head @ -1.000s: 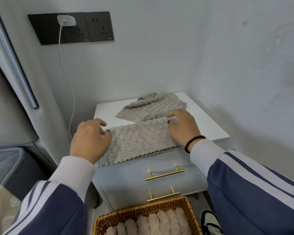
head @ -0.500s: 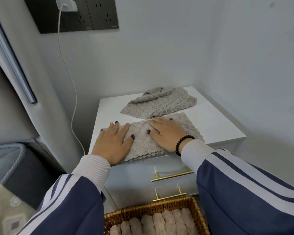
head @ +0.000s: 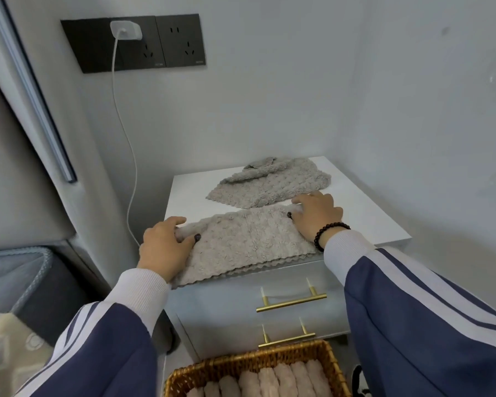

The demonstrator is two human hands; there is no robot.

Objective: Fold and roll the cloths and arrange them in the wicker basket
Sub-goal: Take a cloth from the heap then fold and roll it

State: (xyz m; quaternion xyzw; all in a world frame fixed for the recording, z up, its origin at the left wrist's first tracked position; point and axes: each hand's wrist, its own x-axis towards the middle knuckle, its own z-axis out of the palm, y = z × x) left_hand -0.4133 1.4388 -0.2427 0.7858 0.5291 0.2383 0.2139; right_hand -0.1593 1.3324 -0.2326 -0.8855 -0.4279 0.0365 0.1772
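Note:
A grey fluffy cloth [head: 246, 239] lies folded into a long strip along the front edge of the white nightstand [head: 364, 207]. My left hand [head: 163, 247] grips its left end, thumb on top and fingers curled over the far edge. My right hand [head: 317, 214] pinches the right end, fingers curled on the far corner. A second grey cloth [head: 269, 184] lies crumpled behind the strip. The wicker basket [head: 252, 365] sits on the floor below, holding several rolled pinkish cloths [head: 272, 381].
The nightstand has two drawers with gold handles [head: 291, 300]. A white charger cable [head: 123, 127] hangs from the black wall socket [head: 132, 43] down beside the nightstand. A grey upholstered bed edge [head: 17, 279] is at the left. Walls close in behind and to the right.
Half a second ago both hands pressed flat on the middle of the strip; now they have slid apart to its two ends and curl over the far edge.

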